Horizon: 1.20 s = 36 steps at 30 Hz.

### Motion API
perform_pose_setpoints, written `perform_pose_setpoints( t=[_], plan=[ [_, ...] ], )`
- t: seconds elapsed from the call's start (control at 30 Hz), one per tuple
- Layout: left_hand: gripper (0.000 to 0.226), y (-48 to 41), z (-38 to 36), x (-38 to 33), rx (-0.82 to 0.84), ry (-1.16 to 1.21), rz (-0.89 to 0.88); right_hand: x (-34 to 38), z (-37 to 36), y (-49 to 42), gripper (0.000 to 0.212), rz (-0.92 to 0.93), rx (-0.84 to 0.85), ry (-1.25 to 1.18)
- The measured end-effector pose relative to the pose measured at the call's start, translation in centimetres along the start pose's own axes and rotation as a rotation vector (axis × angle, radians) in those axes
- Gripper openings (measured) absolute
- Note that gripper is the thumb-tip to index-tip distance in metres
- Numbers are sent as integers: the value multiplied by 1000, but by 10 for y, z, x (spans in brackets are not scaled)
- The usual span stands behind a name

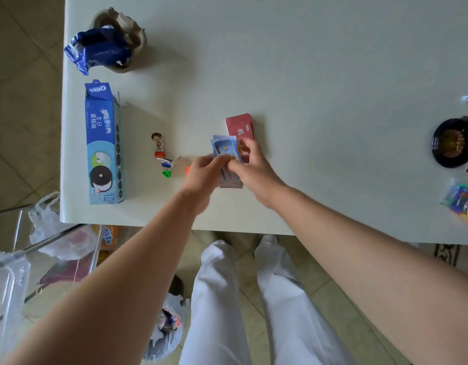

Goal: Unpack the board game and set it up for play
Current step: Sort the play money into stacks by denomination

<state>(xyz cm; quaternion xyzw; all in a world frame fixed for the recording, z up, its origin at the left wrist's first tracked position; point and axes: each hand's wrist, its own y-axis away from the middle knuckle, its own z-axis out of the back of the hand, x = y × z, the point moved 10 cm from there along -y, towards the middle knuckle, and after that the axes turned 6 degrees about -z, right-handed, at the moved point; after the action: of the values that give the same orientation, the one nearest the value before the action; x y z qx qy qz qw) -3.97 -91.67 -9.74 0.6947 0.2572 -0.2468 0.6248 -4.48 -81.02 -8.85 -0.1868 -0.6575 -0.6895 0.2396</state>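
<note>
A stack of blue play-money notes is held between both hands over the white table. My left hand grips the stack's left edge, and my right hand pinches its top notes from the right. Just beyond lies a pile of red cards, partly hidden by the notes and my right hand. To the left stands a cardboard character pawn on a red base. Near it lie another flat pawn, a green triangular base and an orange piece.
A blue Oreo box lies near the table's left edge, with a crumpled blue wrapper in a beige holder behind it. At the right edge are a black bowl and a bag of coloured pieces. A clear chair stands lower left.
</note>
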Motion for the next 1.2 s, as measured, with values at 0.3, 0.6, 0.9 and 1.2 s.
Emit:
perform_pose_setpoints(
  t=[0.3,0.6,0.9,1.2],
  plan=[
    [11,46,-22,31,-60,163,-51,-45,9,32,27,-152,73,-224],
    [25,61,-51,48,-13,472,168,-50,26,51,30,-115,17,-200],
    [12,64,-45,52,-19,343,156,-44,47,46,16,-16,-120,98],
    [23,64,-37,51,-32,279,68,-54,62,49,16,-40,-270,86]
  ],
)
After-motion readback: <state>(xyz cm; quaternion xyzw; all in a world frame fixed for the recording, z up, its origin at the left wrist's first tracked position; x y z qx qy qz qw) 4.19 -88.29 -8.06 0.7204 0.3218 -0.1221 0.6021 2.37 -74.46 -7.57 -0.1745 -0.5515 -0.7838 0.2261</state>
